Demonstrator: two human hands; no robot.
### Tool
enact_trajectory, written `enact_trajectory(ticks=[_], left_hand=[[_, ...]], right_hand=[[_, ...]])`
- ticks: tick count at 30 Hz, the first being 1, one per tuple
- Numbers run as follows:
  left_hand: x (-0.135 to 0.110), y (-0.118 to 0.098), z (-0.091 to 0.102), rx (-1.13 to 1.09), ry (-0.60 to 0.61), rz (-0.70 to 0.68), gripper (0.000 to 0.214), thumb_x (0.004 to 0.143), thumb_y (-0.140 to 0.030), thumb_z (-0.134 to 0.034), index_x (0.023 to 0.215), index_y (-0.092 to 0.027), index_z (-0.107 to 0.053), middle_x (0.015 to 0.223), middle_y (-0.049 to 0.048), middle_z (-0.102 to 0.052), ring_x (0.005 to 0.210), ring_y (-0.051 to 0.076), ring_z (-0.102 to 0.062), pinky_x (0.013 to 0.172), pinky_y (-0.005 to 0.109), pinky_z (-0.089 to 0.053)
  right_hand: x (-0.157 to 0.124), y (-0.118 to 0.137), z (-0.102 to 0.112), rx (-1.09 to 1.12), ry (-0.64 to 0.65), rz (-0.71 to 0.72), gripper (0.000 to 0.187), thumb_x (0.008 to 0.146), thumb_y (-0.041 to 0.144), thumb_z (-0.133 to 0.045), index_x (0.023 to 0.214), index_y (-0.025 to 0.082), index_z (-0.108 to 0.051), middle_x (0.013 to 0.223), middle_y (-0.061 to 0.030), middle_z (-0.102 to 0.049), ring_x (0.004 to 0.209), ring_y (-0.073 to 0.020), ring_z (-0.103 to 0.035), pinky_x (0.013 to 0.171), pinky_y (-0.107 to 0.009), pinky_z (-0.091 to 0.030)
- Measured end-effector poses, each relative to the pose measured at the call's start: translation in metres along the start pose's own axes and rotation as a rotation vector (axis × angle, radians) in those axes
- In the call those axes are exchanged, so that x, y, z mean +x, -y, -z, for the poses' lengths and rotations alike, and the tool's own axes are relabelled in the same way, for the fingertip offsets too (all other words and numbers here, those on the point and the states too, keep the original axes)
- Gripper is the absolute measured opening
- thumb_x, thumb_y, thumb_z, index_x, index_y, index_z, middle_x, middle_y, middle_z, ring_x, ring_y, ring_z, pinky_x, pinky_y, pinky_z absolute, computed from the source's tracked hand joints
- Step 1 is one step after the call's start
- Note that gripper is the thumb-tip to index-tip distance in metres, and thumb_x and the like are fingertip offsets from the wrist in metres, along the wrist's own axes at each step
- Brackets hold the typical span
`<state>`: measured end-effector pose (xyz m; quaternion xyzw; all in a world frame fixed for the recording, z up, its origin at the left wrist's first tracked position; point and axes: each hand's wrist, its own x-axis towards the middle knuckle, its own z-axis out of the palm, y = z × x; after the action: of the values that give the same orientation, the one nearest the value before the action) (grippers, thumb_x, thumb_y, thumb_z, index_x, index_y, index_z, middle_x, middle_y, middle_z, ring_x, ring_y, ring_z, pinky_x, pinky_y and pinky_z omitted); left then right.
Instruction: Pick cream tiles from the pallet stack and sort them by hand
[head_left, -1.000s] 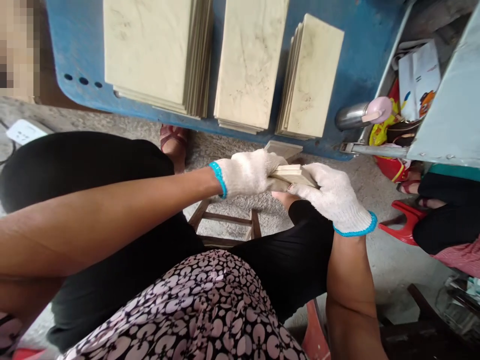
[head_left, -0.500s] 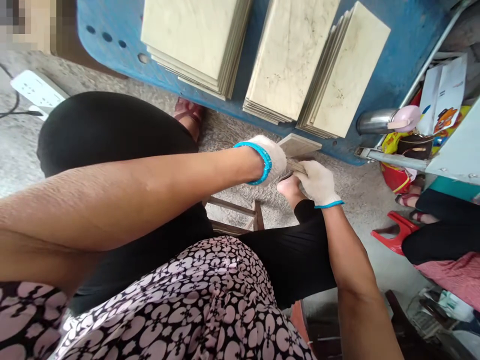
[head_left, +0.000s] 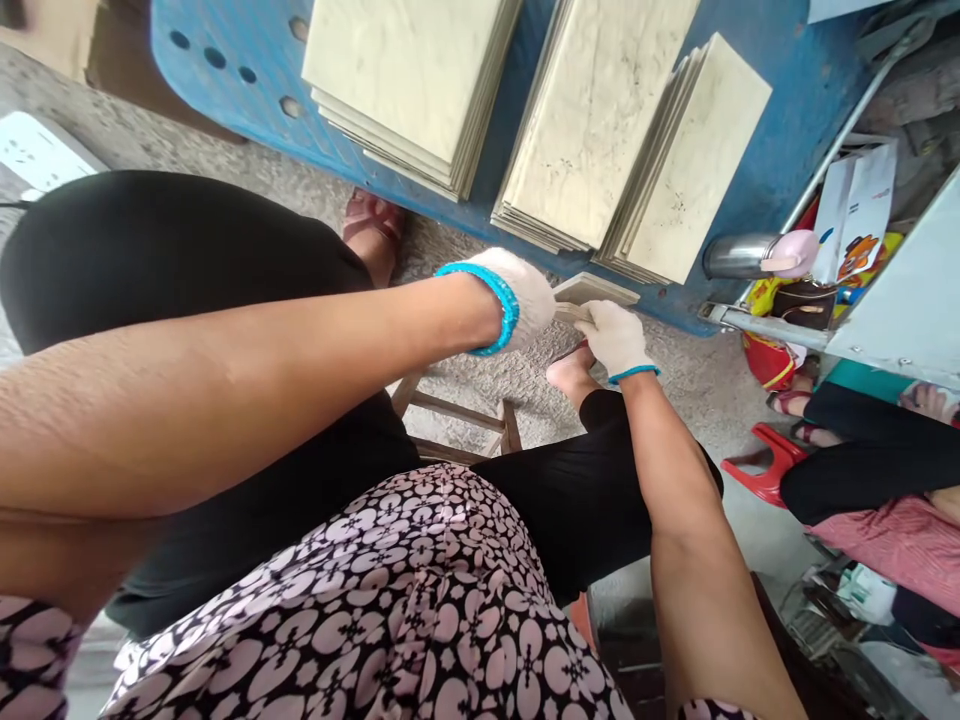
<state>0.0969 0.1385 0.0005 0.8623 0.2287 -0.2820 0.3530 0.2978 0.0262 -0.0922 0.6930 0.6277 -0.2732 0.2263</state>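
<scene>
Both my hands wear white knit gloves with blue cuffs. My left hand [head_left: 517,292] and my right hand [head_left: 616,336] meet low between my knees, each gripping a small bundle of pale tile strips [head_left: 571,313]. The bundle is mostly hidden by the gloves. It sits just above a flat beige tile piece [head_left: 600,290] lying near the edge of the blue table [head_left: 757,140].
Three stacks of marbled cream tiles [head_left: 592,120] lie on the blue table. A steel flask with a pink cap [head_left: 757,256] and bags sit to the right. A wooden stool frame [head_left: 465,415] stands below my hands. Another seated person's legs and a red stool [head_left: 769,470] are at right.
My hands have moved away from me and down toward the table edge with the strips. The view has tilted and shifted left.
</scene>
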Motion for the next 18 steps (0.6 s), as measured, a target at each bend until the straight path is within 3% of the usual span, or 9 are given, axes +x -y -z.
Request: enact_trajectory(ticks=[2, 7, 11, 18], left_hand=[[-0.003, 0.003, 0.006, 0.117, 0.044, -0.003, 0.023, 0.082, -0.006, -0.06, 0.1, -0.002, -0.073, 0.088, 0.0182, -0.071, 0.095, 0.028, -0.065, 0.086, 0.043, -0.049], [-0.007, 0.001, 0.017, 0.02, 0.016, 0.016, 0.025, 0.085, -0.006, -0.057, 0.105, -0.002, -0.073, 0.096, 0.0201, -0.071, 0.103, 0.033, -0.064, 0.089, 0.048, -0.048], [-0.009, 0.001, 0.018, 0.021, -0.01, -0.023, 0.026, 0.086, -0.007, -0.057, 0.107, -0.001, -0.071, 0.101, 0.0242, -0.069, 0.104, 0.037, -0.065, 0.088, 0.049, -0.049], [-0.004, 0.001, 0.016, 0.067, 0.024, -0.073, 0.026, 0.082, -0.003, -0.057, 0.104, -0.002, -0.071, 0.093, 0.0232, -0.071, 0.098, 0.038, -0.067, 0.082, 0.051, -0.053]], right_hand=[[0.001, -0.002, -0.002, 0.006, 0.007, -0.016, 0.026, 0.094, 0.035, -0.052, 0.112, 0.022, -0.065, 0.108, -0.0087, -0.068, 0.099, -0.0265, -0.06, 0.077, -0.033, -0.038], [0.003, -0.008, -0.007, -0.01, 0.025, -0.068, 0.03, 0.095, 0.036, -0.051, 0.117, 0.021, -0.063, 0.113, -0.0093, -0.068, 0.103, -0.0268, -0.06, 0.079, -0.033, -0.038], [0.004, -0.005, -0.003, -0.044, 0.043, -0.079, 0.03, 0.095, 0.036, -0.05, 0.118, 0.022, -0.063, 0.113, -0.0092, -0.068, 0.103, -0.0267, -0.061, 0.078, -0.033, -0.038], [0.003, 0.001, 0.002, -0.076, 0.035, -0.089, 0.027, 0.096, 0.037, -0.049, 0.114, 0.023, -0.064, 0.111, -0.0091, -0.068, 0.101, -0.026, -0.062, 0.077, -0.033, -0.039]])
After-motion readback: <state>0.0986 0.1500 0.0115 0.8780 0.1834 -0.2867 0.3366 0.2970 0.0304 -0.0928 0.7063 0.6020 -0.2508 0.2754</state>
